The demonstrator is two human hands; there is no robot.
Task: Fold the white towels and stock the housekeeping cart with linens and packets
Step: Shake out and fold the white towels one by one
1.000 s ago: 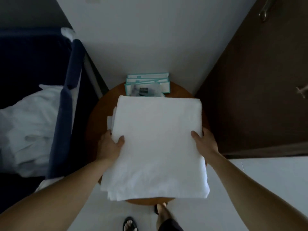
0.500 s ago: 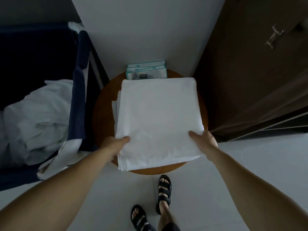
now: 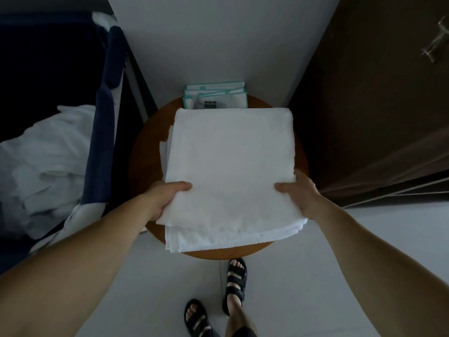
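Fingers of left hand and right hand pinch the near corners of the folded white terry towel stack. Both slid back from its mid-sides; it still seems to sit on the round brown wooden table, so guessing carry-off to the cart next.

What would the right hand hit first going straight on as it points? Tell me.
The folded towel, which the right hand grips; beyond it probably the packets by the wall, though depth is unclear.

The towel hides the fingers of the left hand and right hand and part of the packets.
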